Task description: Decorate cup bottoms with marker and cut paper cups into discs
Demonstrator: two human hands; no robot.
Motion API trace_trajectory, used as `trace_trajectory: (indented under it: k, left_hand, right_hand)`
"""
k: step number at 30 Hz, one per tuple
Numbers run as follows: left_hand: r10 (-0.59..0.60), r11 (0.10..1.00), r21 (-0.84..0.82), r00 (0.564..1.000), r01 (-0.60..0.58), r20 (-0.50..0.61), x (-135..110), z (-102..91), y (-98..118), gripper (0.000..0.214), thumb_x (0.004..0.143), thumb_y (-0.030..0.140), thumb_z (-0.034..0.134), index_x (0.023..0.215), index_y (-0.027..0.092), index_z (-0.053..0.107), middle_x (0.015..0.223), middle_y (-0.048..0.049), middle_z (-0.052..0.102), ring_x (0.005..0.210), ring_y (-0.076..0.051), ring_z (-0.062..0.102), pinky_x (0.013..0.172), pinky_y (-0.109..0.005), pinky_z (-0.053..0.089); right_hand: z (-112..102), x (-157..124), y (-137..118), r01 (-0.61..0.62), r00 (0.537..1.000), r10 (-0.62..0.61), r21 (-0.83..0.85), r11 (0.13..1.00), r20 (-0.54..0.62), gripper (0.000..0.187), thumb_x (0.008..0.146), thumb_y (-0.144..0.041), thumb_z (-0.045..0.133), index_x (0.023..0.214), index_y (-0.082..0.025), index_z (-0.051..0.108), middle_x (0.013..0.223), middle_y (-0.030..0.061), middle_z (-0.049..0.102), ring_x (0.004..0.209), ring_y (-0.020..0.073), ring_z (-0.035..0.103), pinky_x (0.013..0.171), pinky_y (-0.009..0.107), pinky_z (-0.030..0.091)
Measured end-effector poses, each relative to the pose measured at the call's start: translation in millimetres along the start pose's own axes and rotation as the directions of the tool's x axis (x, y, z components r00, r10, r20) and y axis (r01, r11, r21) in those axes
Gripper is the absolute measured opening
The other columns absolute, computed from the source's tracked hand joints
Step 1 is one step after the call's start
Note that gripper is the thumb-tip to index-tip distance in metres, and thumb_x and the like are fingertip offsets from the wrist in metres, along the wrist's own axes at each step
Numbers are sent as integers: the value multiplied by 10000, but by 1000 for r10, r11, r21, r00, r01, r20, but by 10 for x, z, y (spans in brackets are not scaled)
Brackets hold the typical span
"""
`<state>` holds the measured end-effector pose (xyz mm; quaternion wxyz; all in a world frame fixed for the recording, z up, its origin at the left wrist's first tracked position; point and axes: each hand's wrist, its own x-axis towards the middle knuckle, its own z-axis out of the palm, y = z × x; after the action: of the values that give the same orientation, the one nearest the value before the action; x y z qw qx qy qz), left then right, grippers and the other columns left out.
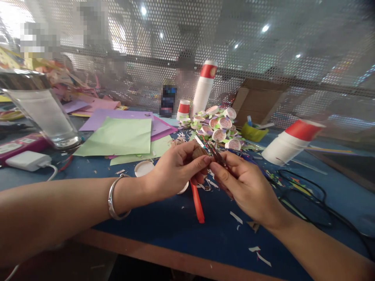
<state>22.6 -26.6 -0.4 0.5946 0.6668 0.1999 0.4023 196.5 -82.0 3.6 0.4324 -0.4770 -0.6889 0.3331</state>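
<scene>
My left hand (184, 164), with a silver bangle (111, 197) on its wrist, is closed in a pinch on a small brown piece (199, 153) that looks like cardboard. Close against it, my right hand (243, 177) is wrapped round dark scissors (218, 155); their blades lie beside the brown piece. Whether the blades touch it I cannot tell. Below both hands an orange-red pen (197, 205) rests on the blue table (164, 230). A round white lid-like disc (143, 168) lies by my left wrist, and another is partly hidden under the hand.
Green paper (125, 134) and purple sheets lie at left, near a glass of water (49, 113) and a white charger (28, 160). Stacked paper cups (203, 88) and decorated discs (225, 123) stand behind my hands. At right are tipped cups (288, 144) and a black cable (319, 203).
</scene>
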Motion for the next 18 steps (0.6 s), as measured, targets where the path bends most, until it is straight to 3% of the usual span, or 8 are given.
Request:
trace_trajectory:
  k: [7, 9, 11, 13, 15, 18]
  left_hand:
    - [6, 997, -77, 1000, -4, 23, -53, 33, 55, 192, 956, 264, 610, 827, 165, 507, 719, 41, 568, 536, -51, 581, 492, -156, 468]
    - [23, 1000, -15, 999, -22, 40, -82, 24, 85, 180, 959, 303, 609, 872, 167, 531, 714, 38, 564, 527, -60, 568, 485, -171, 466]
    - [75, 985, 154, 996, -83, 52, -114, 3, 116, 157, 971, 315, 585, 930, 164, 575, 711, 25, 571, 540, -75, 562, 514, -197, 475]
    - [201, 891, 398, 976, -218, 84, -139, -35, 152, 138, 978, 284, 563, 961, 162, 625, 745, -12, 617, 599, -97, 580, 581, -224, 482]
    - [338, 716, 588, 924, -377, 181, -146, -93, 195, 133, 969, 233, 556, 940, 168, 669, 805, -56, 672, 679, -123, 602, 658, -247, 478]
    - [352, 559, 681, 879, -472, 321, -108, -218, 257, 135, 932, 196, 579, 912, 199, 712, 852, -82, 708, 750, -156, 624, 720, -265, 475]
  right_hand:
    - [-6, -61, -28, 71, 997, -73, -72, 995, -27, 317, 1030, -429, 508, 785, -231, 547, 552, -58, 451, 453, 91, 387, 434, 260, 310]
    - [10, -96, -9, 48, 998, -48, 0, 999, -34, 321, 1025, -437, 516, 784, -227, 537, 583, -55, 440, 468, 88, 375, 425, 254, 300]
    - [38, -127, 8, 3, 1000, 0, 142, 990, -21, 300, 1011, -444, 544, 805, -225, 534, 605, -61, 400, 475, 84, 334, 407, 247, 264]
    - [71, -151, 12, -48, 999, 41, 297, 954, 29, 256, 997, -431, 576, 845, -227, 549, 609, -71, 342, 478, 80, 279, 396, 237, 216]
    - [92, -168, -1, -82, 995, 53, 400, 913, 82, 228, 988, -407, 600, 854, -228, 558, 612, -76, 308, 483, 75, 251, 396, 225, 189]
    - [71, -173, -33, -124, 991, 80, 476, 871, 112, 229, 970, -376, 629, 814, -224, 558, 614, -74, 307, 482, 72, 244, 391, 212, 179]
